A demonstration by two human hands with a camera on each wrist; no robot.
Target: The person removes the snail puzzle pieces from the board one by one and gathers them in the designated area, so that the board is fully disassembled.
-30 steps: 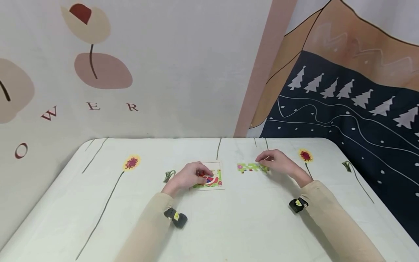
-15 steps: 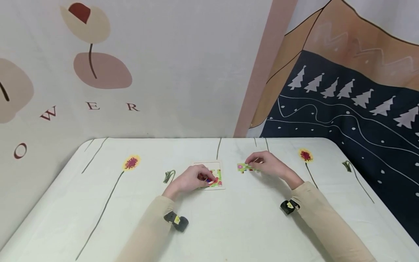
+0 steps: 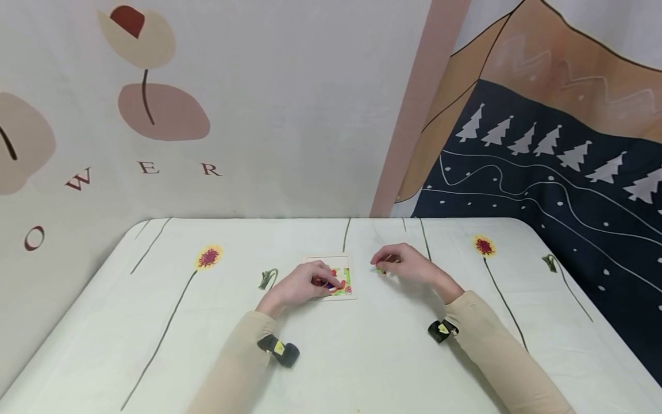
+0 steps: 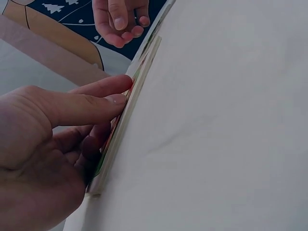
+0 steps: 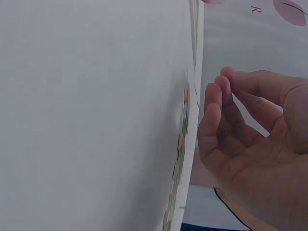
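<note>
A small picture puzzle in a pale frame (image 3: 338,296) lies on the table, its green and red picture partly hidden under my left hand (image 3: 297,283). In the left wrist view the thumb and fingertips rest on the face of the puzzle board (image 4: 126,115). My right hand (image 3: 407,263) hovers over a row of joined jigsaw pieces (image 5: 179,154) to the right of the board. Its fingers curve loosely with fingertips close together, and nothing shows between them in the right wrist view. From the head, that hand covers nearly all of the jigsaw pieces.
A white tablecloth (image 3: 362,356) printed with flowers and stems covers the table. Behind it hangs a patterned cloth backdrop (image 3: 289,115). A black wrist camera (image 3: 279,351) sits on the left sleeve and another wrist camera (image 3: 442,330) on the right.
My right hand has moved left along the jigsaw pieces, from their right end to their left end. The left hand has shifted slightly on the puzzle board, covering more of the picture.
</note>
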